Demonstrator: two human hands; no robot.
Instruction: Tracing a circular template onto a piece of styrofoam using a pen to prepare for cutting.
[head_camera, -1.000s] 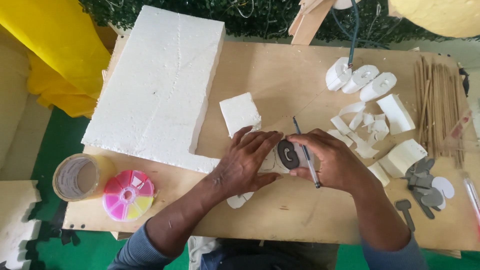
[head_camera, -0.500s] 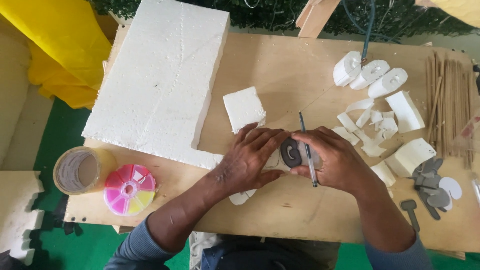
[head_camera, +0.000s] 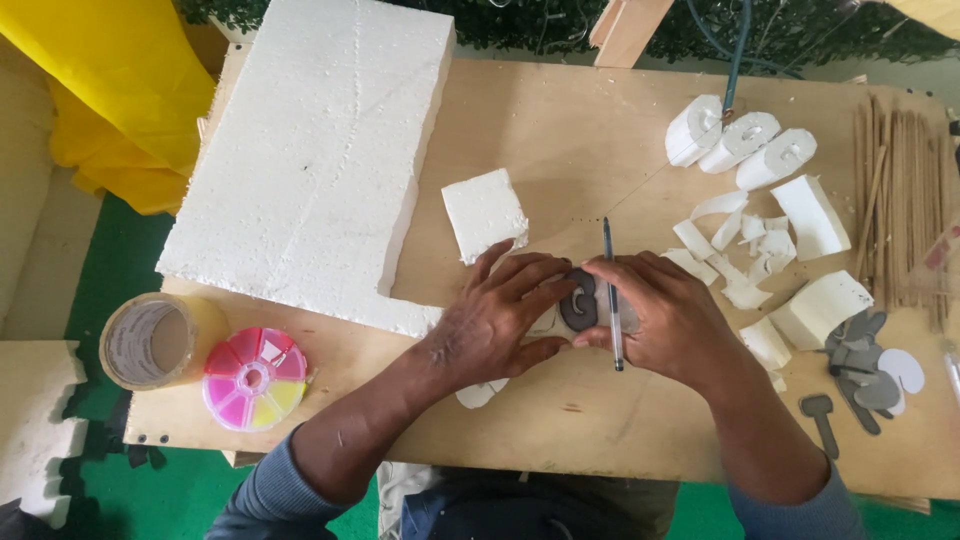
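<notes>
A big foam slab (head_camera: 320, 160) lies up-left of my hands. My left hand (head_camera: 500, 325) pins a grey template (head_camera: 578, 300) flat on foam; my right hand (head_camera: 665, 320) pinches a pen (head_camera: 610, 290) beside it. Tracing underway, I judge; next needs steady pressure.

one large foam slab (head_camera: 320, 160), one small foam square (head_camera: 484, 214), three white foam letters (head_camera: 740, 142), one tape roll (head_camera: 150, 341), one round bead box (head_camera: 254, 378), one pen (head_camera: 611, 295), two hands (head_camera: 497, 325).
</notes>
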